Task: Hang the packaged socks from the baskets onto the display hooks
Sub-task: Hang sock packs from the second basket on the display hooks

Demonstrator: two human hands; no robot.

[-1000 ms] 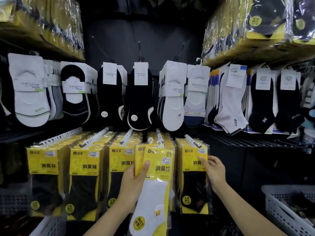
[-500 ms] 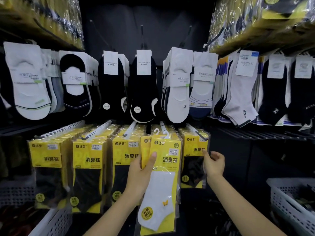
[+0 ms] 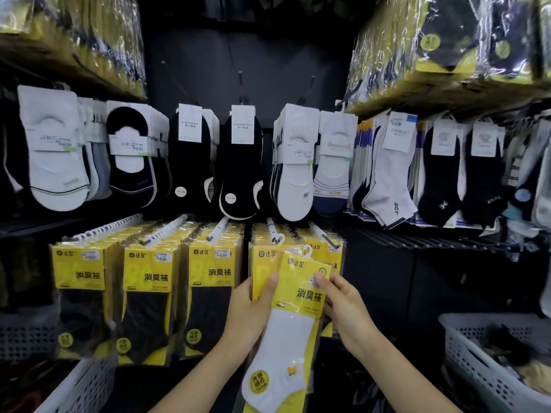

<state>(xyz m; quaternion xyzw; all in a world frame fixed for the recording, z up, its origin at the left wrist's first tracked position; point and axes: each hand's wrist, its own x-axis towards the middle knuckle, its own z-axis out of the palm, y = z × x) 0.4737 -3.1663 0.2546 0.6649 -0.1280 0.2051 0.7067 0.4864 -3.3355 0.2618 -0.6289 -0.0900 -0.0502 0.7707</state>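
Observation:
My left hand (image 3: 249,315) grips a small stack of yellow sock packs, thumb on the front of the rear pack (image 3: 262,275). The front pack (image 3: 287,335) shows a white sock and tilts to the right, its white hanger loop (image 3: 307,251) free just below the display hooks. My right hand (image 3: 343,308) pinches that front pack at its right edge, beside the label. Directly above, a display hook (image 3: 272,228) carries a white hanger near its tip. To its right, another hook (image 3: 323,237) is loaded with yellow packs of black socks.
Three more rows of yellow packs (image 3: 152,293) hang to the left on long hooks. Loose socks on cards (image 3: 238,162) fill the rail above. A white perforated basket (image 3: 477,356) with stock stands at lower right, another basket (image 3: 89,383) at lower left. Wrapped bundles (image 3: 447,49) overhang from the top shelves.
My right hand left the rightmost hanging row and moved left onto the front pack. That pack has tilted right and slid away from the stack in my left hand.

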